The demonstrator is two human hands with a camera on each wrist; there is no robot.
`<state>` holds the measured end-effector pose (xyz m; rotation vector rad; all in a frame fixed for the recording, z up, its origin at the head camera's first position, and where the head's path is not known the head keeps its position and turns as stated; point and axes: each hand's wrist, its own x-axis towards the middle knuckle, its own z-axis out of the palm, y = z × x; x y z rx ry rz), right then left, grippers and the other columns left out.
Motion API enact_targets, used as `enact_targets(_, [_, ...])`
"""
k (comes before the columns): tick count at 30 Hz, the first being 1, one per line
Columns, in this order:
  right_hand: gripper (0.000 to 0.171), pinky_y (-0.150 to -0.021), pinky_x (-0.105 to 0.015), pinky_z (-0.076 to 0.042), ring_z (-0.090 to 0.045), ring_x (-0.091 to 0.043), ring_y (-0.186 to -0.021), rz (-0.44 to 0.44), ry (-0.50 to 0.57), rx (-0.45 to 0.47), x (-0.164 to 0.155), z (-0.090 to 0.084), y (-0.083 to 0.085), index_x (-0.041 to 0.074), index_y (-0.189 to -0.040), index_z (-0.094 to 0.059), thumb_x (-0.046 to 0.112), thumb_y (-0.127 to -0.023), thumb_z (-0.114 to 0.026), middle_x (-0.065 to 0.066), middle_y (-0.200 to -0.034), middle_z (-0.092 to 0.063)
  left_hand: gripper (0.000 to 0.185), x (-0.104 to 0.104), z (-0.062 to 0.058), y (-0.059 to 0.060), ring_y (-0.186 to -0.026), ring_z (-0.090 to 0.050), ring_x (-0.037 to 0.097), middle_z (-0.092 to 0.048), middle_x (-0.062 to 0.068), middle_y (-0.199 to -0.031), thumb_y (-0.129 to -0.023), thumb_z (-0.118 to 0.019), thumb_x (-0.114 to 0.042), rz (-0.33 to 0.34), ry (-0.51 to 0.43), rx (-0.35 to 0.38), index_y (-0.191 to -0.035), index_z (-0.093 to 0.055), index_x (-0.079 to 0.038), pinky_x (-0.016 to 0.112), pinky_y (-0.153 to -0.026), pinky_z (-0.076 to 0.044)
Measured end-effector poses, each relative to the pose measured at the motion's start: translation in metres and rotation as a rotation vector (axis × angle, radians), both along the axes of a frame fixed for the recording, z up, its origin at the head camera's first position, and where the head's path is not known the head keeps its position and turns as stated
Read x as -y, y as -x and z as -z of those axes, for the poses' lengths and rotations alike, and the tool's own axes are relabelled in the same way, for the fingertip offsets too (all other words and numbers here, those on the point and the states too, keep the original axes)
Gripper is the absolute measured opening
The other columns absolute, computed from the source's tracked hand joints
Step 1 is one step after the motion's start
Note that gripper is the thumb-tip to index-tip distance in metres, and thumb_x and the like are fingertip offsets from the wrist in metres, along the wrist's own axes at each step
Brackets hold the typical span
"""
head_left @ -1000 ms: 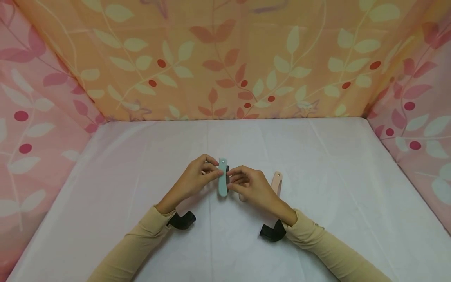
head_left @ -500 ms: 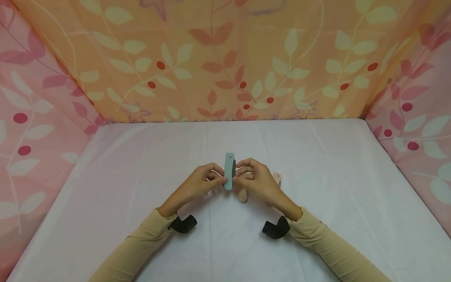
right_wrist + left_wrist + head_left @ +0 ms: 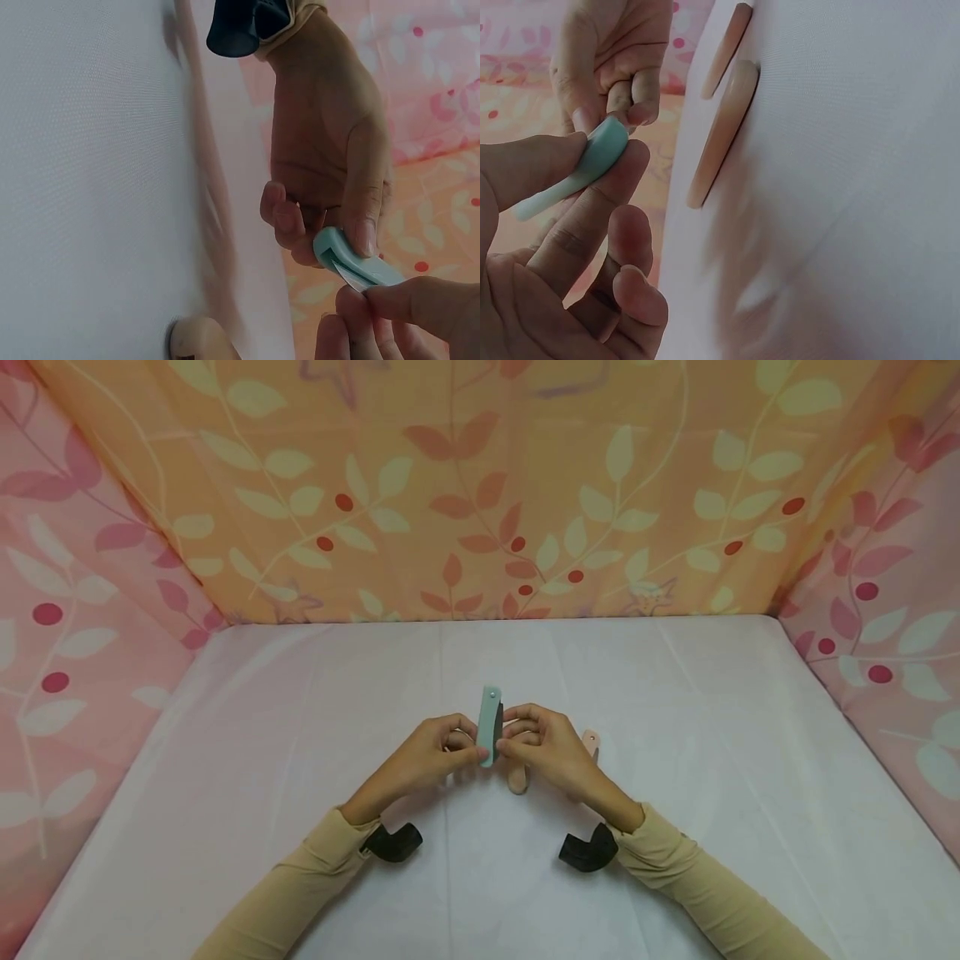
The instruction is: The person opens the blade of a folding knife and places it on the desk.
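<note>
A mint-green folding knife (image 3: 487, 727) is held above the white table between both hands, its dark blade partly swung out on the right side. My left hand (image 3: 433, 749) pinches the handle (image 3: 604, 154) between thumb and fingers. On the other side, my right hand (image 3: 549, 743) pinches the blade (image 3: 351, 277) near its edge with thumb and forefinger. Under and beside the right hand lie a beige rounded piece (image 3: 517, 778) and a pale pink piece with a rivet (image 3: 591, 742). The right hand hides whether these two are joined.
White cloth covers the table (image 3: 300, 693). Patterned curtains (image 3: 480, 485) hang at the back and on both sides. A black camera mount (image 3: 393, 843) sits on the left wrist, another black mount (image 3: 588, 847) on the right.
Both hands have shifted slightly right with the green knife, which now tilts a little. Over the last half second they have barely moved, while the blade shows slightly more.
</note>
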<state>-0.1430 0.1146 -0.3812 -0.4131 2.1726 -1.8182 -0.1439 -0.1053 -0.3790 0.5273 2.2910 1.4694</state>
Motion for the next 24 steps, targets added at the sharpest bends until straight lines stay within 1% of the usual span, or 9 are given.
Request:
enact_targets(5, [0.038, -0.078, -0.021, -0.055, -0.069, -0.011, -0.088, -0.013, -0.039, -0.014, -0.0033, -0.0033, 0.0012, -0.008, -0.129, -0.054, 0.003, -0.093, -0.065, -0.024, -0.111, -0.066, 0.021, 0.0031, -0.0011, 0.0020, -0.080, -0.057, 0.013, -0.076, 0.012, -0.091, -0.094, -0.067, -0.018, 0.000, 0.006, -0.025, -0.108, -0.062, -0.003, 0.027, -0.072, -0.043])
enact_targets(13, [0.036, -0.076, -0.021, -0.054, -0.067, -0.007, -0.086, -0.037, -0.073, -0.016, -0.0086, -0.0031, 0.0059, -0.008, -0.126, -0.056, 0.003, -0.093, -0.065, -0.021, -0.107, -0.068, 0.023, 0.0066, -0.0023, 0.0039, -0.081, -0.058, 0.013, -0.077, 0.011, -0.091, -0.095, -0.067, -0.020, 0.016, 0.024, -0.028, -0.109, -0.062, -0.003, 0.029, -0.074, -0.045])
enact_targets(17, [0.035, -0.078, -0.020, -0.054, -0.068, -0.007, -0.086, -0.042, -0.068, -0.013, -0.0089, -0.0028, 0.0067, -0.008, -0.127, -0.057, 0.004, -0.094, -0.063, -0.020, -0.106, -0.067, 0.020, 0.0079, -0.0038, 0.0041, -0.082, -0.061, 0.012, -0.077, 0.008, -0.090, -0.094, -0.068, -0.019, 0.000, 0.024, -0.026, -0.107, -0.063, -0.004, 0.029, -0.074, -0.045])
enact_targets(21, [0.036, -0.082, -0.022, -0.052, -0.068, -0.011, -0.089, -0.042, -0.076, -0.003, -0.0069, -0.0032, 0.0057, -0.004, -0.127, -0.058, 0.012, -0.096, -0.063, -0.015, -0.107, -0.066, 0.019, 0.0080, -0.0054, 0.0038, -0.083, -0.062, 0.011, -0.077, 0.007, -0.089, -0.093, -0.068, -0.017, -0.020, 0.009, -0.026, -0.106, -0.064, -0.004, 0.029, -0.075, -0.045])
enact_targets(24, [0.038, -0.084, -0.024, -0.052, -0.071, -0.020, -0.094, -0.068, -0.076, 0.024, -0.0045, -0.0047, 0.0042, -0.001, -0.128, -0.059, 0.017, -0.096, -0.066, -0.015, -0.109, -0.067, 0.021, 0.0066, -0.0056, 0.0037, -0.084, -0.062, 0.011, -0.077, 0.008, -0.090, -0.093, -0.067, -0.018, -0.014, -0.003, -0.019, -0.107, -0.063, -0.003, 0.030, -0.077, -0.045])
